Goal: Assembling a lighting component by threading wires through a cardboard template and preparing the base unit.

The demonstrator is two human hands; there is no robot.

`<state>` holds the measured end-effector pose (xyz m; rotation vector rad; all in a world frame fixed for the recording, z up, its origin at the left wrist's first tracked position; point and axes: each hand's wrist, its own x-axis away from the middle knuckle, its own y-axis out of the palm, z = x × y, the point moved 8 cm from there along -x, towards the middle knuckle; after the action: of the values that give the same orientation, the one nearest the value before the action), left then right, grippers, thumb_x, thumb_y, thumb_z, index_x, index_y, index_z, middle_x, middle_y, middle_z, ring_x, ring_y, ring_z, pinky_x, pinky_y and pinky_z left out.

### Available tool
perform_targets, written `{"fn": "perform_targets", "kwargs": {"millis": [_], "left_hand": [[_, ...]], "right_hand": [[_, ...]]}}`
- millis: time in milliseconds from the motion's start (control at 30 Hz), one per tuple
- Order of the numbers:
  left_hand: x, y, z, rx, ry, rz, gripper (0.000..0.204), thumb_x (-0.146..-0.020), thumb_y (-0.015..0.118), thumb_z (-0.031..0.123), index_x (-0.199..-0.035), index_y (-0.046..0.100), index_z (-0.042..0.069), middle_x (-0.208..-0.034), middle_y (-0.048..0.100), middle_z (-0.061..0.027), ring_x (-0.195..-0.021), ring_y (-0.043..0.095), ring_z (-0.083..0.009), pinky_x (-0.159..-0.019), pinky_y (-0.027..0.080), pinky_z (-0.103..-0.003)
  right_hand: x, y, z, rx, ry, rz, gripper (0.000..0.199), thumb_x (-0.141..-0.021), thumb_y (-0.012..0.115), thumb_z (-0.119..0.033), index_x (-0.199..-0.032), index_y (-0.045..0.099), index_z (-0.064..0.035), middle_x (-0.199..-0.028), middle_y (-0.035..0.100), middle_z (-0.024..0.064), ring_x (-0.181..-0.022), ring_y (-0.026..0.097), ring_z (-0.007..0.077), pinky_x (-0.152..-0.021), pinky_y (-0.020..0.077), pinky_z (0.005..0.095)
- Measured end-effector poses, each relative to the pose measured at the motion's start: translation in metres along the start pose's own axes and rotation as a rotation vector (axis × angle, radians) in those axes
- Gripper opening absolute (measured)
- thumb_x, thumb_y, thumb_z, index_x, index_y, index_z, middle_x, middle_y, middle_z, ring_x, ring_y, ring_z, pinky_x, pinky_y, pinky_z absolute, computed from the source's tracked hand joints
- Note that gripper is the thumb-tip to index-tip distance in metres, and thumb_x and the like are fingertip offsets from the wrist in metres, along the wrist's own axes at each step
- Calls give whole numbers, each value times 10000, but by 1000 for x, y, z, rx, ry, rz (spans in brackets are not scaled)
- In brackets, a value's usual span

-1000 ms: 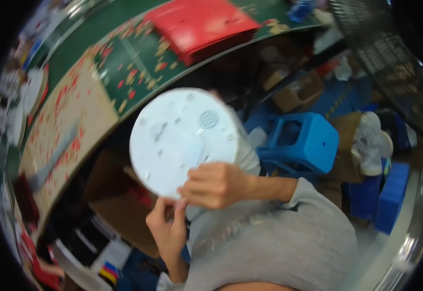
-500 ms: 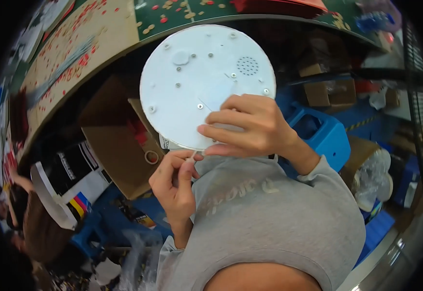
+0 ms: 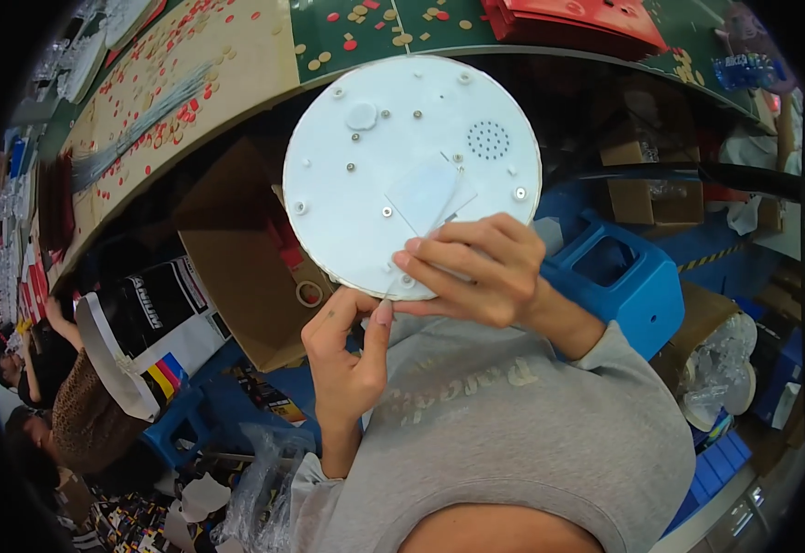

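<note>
A round white disc [image 3: 329, 221] is held up with one flat face toward me. It carries several screws in raised posts, a round patch of small holes and a pale raised blob. My right hand [image 3: 485, 272] grips its lower right part, fingers bent over the face and thumb at the bottom rim. Beside those fingers a pale, straight-edged patch [image 3: 424, 195] shows on the disc; whether it is a sheet or a panel I cannot tell. At the bottom rim my left hand [image 3: 347, 346] is closed, thumb and forefinger pinching a thin pale strip [image 3: 390, 284] that is mostly hidden.
Ahead curves a green worktop [image 3: 347, 46] strewn with red and tan discs, with red sheets [image 3: 573, 23] stacked on it. Below stands an open cardboard box [image 3: 227, 276] holding a tape roll [image 3: 308, 293]. A blue stool [image 3: 619, 281] is at my right. Other people sit at far left.
The disc and both hands have shifted slightly right and down in view. The left finger and thumb have come up against the rim, and less of the pale strip shows.
</note>
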<state>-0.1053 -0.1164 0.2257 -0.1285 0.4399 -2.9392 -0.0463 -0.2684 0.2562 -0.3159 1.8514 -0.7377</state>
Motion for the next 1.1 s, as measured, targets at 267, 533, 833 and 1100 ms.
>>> {"fn": "perform_targets", "kwargs": {"millis": [267,533,833,1100], "left_hand": [[-6,-5,-26,228,-260,151,259,-947,676,18,-731,537,-12,-631,541,19,-564,491,-42,-510,333,-210],[-10,-2,-26,340,-236,127,319,-978,607,24,-685,483,13,-614,513,-15,-537,530,-88,-503,446,-251],[-21,-5,-33,333,-141,144,328,-973,629,86,-679,500,17,-591,520,-26,-527,530,-96,-517,442,-248],[-25,-3,-35,330,-146,101,303,-949,635,62,-676,531,-18,-630,664,-98,-567,560,-93,-563,417,-226]], "right_hand": [[-6,-1,-12,44,230,-124,453,-771,858,-374,-1109,778,-84,-1037,740,33,-897,687,183,-683,491,263],[-42,-83,203,440,404,-167,693,-803,814,-412,-1419,601,-176,-1526,494,153,-1405,458,357,-1123,402,529],[-21,-91,303,221,436,-380,521,-794,819,-456,-1233,750,-184,-1334,682,50,-1333,565,271,-1114,445,414],[-29,-97,307,176,419,-427,524,-752,862,-331,-1227,751,-139,-1265,722,29,-1277,591,245,-1093,474,396]]}}
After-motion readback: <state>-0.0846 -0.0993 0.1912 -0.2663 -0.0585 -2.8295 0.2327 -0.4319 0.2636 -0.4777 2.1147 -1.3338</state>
